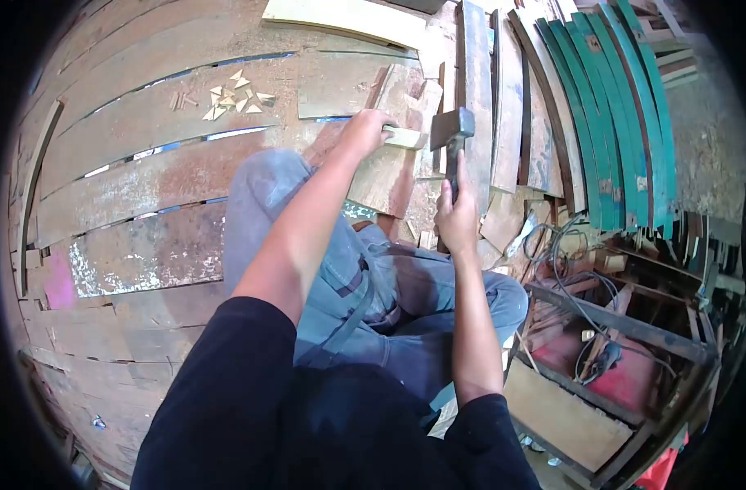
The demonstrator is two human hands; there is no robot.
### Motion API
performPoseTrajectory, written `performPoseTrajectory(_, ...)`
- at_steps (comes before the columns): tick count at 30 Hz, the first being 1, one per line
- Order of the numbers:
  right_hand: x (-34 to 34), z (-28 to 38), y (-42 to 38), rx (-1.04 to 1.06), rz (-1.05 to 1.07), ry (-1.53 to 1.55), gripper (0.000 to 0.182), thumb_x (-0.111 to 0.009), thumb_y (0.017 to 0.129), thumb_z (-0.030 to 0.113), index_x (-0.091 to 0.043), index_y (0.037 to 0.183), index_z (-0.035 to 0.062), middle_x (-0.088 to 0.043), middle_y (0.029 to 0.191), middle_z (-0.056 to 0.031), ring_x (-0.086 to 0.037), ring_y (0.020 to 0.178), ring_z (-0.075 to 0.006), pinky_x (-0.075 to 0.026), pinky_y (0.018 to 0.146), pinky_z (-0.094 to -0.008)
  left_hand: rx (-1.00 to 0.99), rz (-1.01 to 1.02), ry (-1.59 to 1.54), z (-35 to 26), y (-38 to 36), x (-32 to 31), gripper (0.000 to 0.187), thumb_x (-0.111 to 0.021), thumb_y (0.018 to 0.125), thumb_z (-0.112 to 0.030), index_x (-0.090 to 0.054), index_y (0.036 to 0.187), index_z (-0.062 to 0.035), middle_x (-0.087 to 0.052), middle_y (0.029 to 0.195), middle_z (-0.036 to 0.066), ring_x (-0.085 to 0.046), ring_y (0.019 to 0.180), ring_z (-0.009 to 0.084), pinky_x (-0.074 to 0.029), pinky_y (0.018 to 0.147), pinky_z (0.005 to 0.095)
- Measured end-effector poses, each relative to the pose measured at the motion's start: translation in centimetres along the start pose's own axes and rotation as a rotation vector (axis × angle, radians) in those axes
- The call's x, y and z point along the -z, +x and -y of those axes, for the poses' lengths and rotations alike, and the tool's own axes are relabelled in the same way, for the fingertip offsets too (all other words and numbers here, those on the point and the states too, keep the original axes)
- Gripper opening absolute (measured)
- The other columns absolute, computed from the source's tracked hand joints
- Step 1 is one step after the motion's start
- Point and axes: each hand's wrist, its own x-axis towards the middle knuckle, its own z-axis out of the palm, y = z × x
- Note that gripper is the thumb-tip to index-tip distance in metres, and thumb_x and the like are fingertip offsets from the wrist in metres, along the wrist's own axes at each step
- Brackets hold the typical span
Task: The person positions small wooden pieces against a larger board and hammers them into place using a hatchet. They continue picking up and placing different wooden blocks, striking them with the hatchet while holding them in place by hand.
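My right hand [458, 214] is closed around the handle of a hammer [452, 129]. Its dark, blocky metal head is raised and points away from me. To the left of it, my left hand [368, 133] pinches the near end of a small pale wood strip [407, 138]. The strip lies over a worn brown board [383, 181] in front of my crossed legs. A small gap shows between the hammer head and the strip's right end in this view. My left fingertips are partly hidden.
Small triangular wood pieces [240, 102] lie on the plank floor [136, 237] at left. Long boards [476, 82] and green-painted slats [605, 122] line the right. Tangled cables [562, 245] hang by a wooden frame [626, 327]. A pale board [340, 20] lies at the far side.
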Motion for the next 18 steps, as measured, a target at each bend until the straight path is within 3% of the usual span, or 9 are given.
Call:
performPoseTrajectory(4, -0.5, -0.1, 0.0, 0.08, -0.011, 0.066, 0.056, -0.047, 0.097, 0.005, -0.03, 0.151, 0.0092, -0.053, 0.133, -0.0296, -0.052, 0.127, -0.0355, -0.043, 0.1, -0.0381, 0.006, 0.001, -0.032, 0.4, -0.2, -0.1, 0.024, -0.074, 0.076, -0.007, -0.074, 0.099, -0.01, -0.069, 0.096, 0.016, -0.066, 0.09, 0.0338, -0.052, 0.082, 0.0398)
performPoseTrajectory(7, 0.1, -0.3, 0.5, 0.176, -0.094, 0.006, 0.058, -0.047, 0.098, 0.007, -0.028, 0.152, 0.0173, -0.056, 0.127, -0.0282, -0.059, 0.113, -0.0424, -0.049, 0.087, -0.0445, 0.008, 0.0, -0.026, 0.2, 0.2, -0.2, 0.024, -0.075, 0.075, -0.007, -0.074, 0.099, -0.0092, -0.069, 0.096, 0.016, -0.067, 0.089, 0.0333, -0.052, 0.081, 0.0393)
performPoseTrajectory(9, 0.3, -1.0, 1.2, 0.399, -0.254, -0.038, 0.056, -0.047, 0.099, 0.007, -0.03, 0.151, 0.0128, -0.055, 0.13, -0.027, -0.062, 0.11, -0.04, -0.05, 0.086, -0.0414, 0.053, 0.015, -0.038, 0.4, 0.1, -0.4, 0.024, -0.075, 0.075, -0.007, -0.074, 0.099, -0.0082, -0.069, 0.097, 0.016, -0.067, 0.09, 0.0335, -0.053, 0.081, 0.0389)
performPoseTrajectory(12, 1.8, 2.3, 0.4, 0.202, -0.236, 0.105, 0.056, -0.047, 0.098, 0.007, -0.029, 0.151, 0.0114, -0.057, 0.126, -0.0282, -0.066, 0.097, -0.0411, -0.051, 0.079, -0.0403, -0.014, -0.011, -0.023, 0.7, 0.1, -0.4, 0.026, -0.076, 0.075, -0.009, -0.074, 0.1, -0.0144, -0.07, 0.097, 0.015, -0.066, 0.092, 0.0328, -0.053, 0.082, 0.0405)
performPoseTrajectory(15, 0.5, 0.9, 0.7, 0.255, -0.235, -0.07, 0.055, -0.045, 0.099, 0.005, -0.029, 0.151, 0.008, -0.054, 0.137, -0.0228, -0.065, 0.102, -0.0269, -0.049, 0.085, -0.0327, 0.027, 0.039, -0.06, 0.3, 0.2, 0.0, 0.025, -0.075, 0.076, -0.008, -0.073, 0.101, -0.0077, -0.07, 0.1, 0.015, -0.067, 0.091, 0.0332, -0.053, 0.082, 0.0381)
performPoseTrajectory(16, 1.0, 2.6, 0.4, -0.103, 0.009, -0.02, 0.057, -0.046, 0.099, 0.006, -0.028, 0.153, 0.0145, -0.057, 0.131, -0.0243, -0.066, 0.095, -0.0299, -0.049, 0.084, -0.0374, 0.043, 0.052, -0.033, -0.2, 0.1, 0.4, 0.025, -0.075, 0.077, -0.008, -0.074, 0.102, -0.008, -0.07, 0.1, 0.016, -0.067, 0.091, 0.0327, -0.053, 0.082, 0.0378)
performPoseTrajectory(17, -0.5, 0.2, 0.6, 0.015, 0.022, -0.066, 0.06, -0.046, 0.098, 0.005, -0.026, 0.154, 0.0181, -0.061, 0.124, -0.0257, -0.065, 0.081, -0.0307, -0.051, 0.078, -0.0424, 0.033, 0.049, -0.031, -0.6, 0.1, 0.6, 0.025, -0.075, 0.076, -0.008, -0.074, 0.101, -0.008, -0.07, 0.1, 0.016, -0.067, 0.091, 0.0328, -0.053, 0.082, 0.0378)
performPoseTrajectory(18, -1.4, -1.5, 0.9, 0.173, -0.063, -0.084, 0.061, -0.047, 0.098, 0.006, -0.026, 0.154, 0.0181, -0.065, 0.107, -0.0224, -0.06, 0.069, -0.0262, -0.05, 0.069, -0.0409, 0.025, 0.047, -0.03, -0.8, 0.0, 0.6, 0.025, -0.075, 0.076, -0.008, -0.074, 0.101, -0.008, -0.07, 0.1, 0.016, -0.067, 0.091, 0.0329, -0.053, 0.082, 0.0377)
